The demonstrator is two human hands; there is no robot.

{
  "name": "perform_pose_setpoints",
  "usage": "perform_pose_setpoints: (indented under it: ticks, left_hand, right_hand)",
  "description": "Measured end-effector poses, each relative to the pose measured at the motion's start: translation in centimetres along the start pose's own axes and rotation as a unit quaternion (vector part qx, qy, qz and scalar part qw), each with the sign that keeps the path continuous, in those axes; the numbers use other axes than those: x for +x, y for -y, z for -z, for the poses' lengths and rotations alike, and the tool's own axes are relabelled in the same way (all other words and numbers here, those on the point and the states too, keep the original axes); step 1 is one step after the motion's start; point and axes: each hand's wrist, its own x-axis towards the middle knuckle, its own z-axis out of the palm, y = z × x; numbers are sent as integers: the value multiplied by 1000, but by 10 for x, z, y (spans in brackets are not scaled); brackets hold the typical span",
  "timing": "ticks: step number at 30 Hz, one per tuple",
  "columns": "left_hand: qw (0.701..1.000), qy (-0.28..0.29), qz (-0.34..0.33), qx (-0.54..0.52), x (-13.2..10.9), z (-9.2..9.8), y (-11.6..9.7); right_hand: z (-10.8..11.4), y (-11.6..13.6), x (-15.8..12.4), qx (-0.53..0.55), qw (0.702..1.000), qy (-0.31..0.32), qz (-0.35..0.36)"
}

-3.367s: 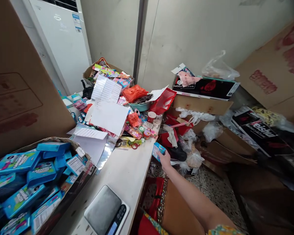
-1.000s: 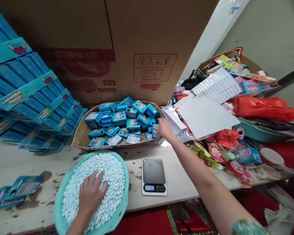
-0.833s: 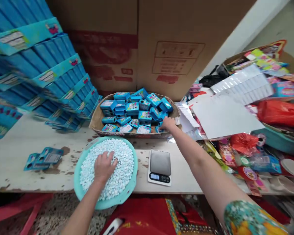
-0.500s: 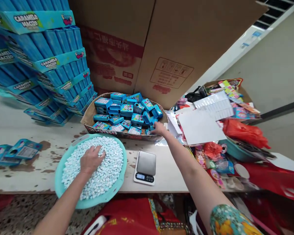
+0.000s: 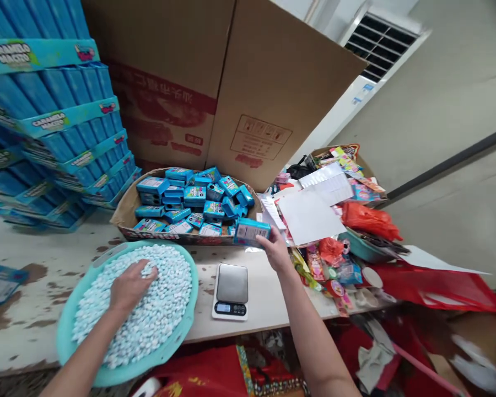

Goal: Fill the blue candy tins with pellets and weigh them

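Note:
My left hand point(image 5: 129, 286) rests in the heap of small pale blue and white candies point(image 5: 165, 298), its fingers curled down into them and the tips hidden. The candies fill a round mint-green plastic basin point(image 5: 193, 306). In my right hand point(image 5: 276, 249) is a small blue candy box point(image 5: 251, 230) with a printed label, gripped by its right end. I hold it just above the front right edge of a cut-down cardboard tray point(image 5: 124, 218) with many similar blue boxes point(image 5: 194, 196). A small digital scale point(image 5: 232, 284) with a lit display lies between my hands.
Stacked display trays of blue boxes point(image 5: 53, 121) rise at the left. Behind the tray stands a large cardboard carton point(image 5: 268, 105). White paper sheets point(image 5: 310, 215), a red plastic bag point(image 5: 370, 220) and assorted packets point(image 5: 314, 262) crowd the right. More blue boxes point(image 5: 0, 284) lie at the left edge.
My right hand has lifted a blue candy box out of the cardboard tray and drawn it towards me. My left hand stays in the candies. The view has turned to the right.

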Motion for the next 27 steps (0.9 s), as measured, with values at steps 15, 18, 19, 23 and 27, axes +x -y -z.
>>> perform_pose_setpoints:
  ticks: [15,18,19,23,27]
  left_hand:
    - [615,60,382,-688,0,42,-49]
    - [600,51,388,-697,0,53,-64]
    - [598,58,376,-706,-1,57,-70]
    - [619,61,280,-732,-6,71,-96]
    - [671,4,217,-709,-13,73,-107]
  right_hand:
    - [-130,-28,-105,183,958,61,-212]
    - [-151,-24,-109,22,977,141,-158]
    - [-158,-23,-110,-25,982,142,-123]
    - [-185,-16,-115,-142,979,146,32]
    - [-201,-11,-120,-220,956,169,92]
